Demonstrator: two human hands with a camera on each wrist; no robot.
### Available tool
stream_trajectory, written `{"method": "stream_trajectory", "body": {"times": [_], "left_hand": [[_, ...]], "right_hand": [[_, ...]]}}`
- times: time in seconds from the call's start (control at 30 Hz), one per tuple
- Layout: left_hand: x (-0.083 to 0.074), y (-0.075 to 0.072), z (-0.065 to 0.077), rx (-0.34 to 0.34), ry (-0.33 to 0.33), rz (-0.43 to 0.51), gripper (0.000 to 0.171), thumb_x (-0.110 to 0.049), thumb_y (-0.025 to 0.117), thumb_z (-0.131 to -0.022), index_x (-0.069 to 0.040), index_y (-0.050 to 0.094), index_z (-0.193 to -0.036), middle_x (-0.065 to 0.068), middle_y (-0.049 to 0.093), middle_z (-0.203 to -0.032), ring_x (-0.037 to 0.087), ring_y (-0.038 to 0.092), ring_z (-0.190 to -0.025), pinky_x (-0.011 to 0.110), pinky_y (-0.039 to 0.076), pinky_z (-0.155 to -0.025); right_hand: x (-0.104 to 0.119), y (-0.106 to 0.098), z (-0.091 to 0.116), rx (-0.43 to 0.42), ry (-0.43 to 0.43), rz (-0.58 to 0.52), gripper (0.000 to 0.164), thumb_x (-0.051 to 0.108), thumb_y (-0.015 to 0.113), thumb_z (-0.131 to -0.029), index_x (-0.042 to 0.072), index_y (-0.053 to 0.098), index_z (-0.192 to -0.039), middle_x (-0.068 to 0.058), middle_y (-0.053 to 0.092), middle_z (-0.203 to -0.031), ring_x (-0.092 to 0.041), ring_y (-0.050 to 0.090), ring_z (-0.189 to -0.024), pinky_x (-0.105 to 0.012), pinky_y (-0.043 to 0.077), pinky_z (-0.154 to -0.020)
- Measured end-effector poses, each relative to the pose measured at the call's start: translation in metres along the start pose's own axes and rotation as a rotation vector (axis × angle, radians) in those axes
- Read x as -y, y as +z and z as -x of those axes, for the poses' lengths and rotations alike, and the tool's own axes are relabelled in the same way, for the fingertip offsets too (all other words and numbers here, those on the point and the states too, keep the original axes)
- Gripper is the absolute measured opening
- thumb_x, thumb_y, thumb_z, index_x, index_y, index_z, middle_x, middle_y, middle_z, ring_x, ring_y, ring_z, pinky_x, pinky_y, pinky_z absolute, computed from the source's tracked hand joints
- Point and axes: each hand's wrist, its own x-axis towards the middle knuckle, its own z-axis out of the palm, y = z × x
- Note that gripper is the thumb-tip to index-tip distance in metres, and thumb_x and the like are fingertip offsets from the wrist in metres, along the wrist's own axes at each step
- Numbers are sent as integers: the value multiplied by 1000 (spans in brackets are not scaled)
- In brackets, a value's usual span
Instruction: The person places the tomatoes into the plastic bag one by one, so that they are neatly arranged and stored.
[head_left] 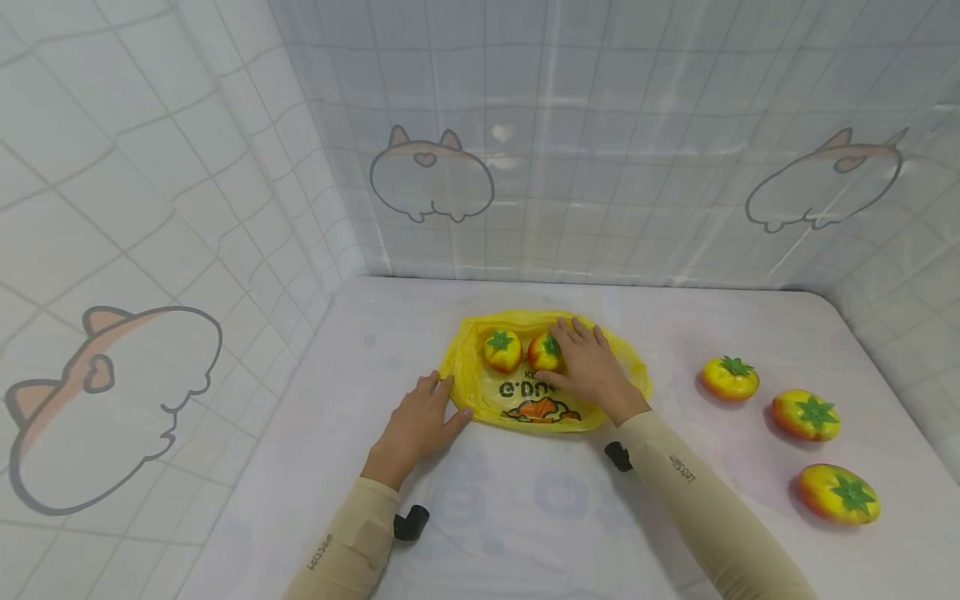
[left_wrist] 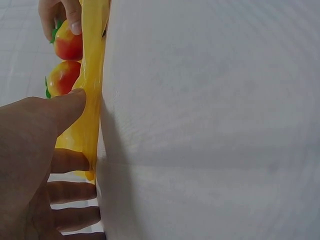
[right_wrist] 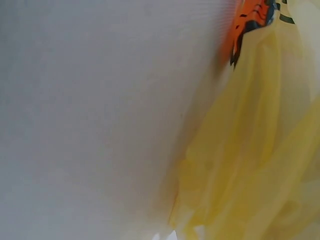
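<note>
From where I stand, a yellow plastic bag (head_left: 468,371) lies spread near the table's middle, two toy fruits (head_left: 502,353) sitting side by side within its rim. The left hand (head_left: 420,417) has its fingers spread at the bag's left edge, thumb touching the plastic. The right hand (head_left: 592,367) reaches over the bag, thumb and fingers about the right-hand fruit (head_left: 538,353); whether they pinch it, I cannot tell. Three more fruits (head_left: 804,415) rest apart on the right, making five, all red-yellow with green leaves. A pale cloth covers the table (head_left: 540,533), and grid-patterned walls (head_left: 562,208) bear three cartoon animals (head_left: 431,183)
</note>
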Motion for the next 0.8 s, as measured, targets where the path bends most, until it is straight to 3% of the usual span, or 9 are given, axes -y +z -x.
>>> {"method": "stream_trajectory", "body": {"times": [0.43, 0.8], "left_hand": [[-3, -4, 4, 6, -8, 18, 79, -53, 57, -101, -4, 35, -159, 23, 26, -167, 44, 27, -153, 66, 34, -115], [0, -2, 1, 6, -10, 9, 81, -57, 55, -101, -4, 35, -159, 22, 25, -167, 44, 27, -152, 67, 37, -113]], "right_hand": [[-2, -4, 5, -50, -36, -63, 104, 61, 72, -88, 8, 24, -163, -16, 31, -167, -41, 22, -155, -62, 12, -125], [8, -21, 15, -103, -126, -5, 100, 63, 68, -91, 9, 26, -163, -14, 28, -168, -39, 21, -156, -64, 14, -125]]}}
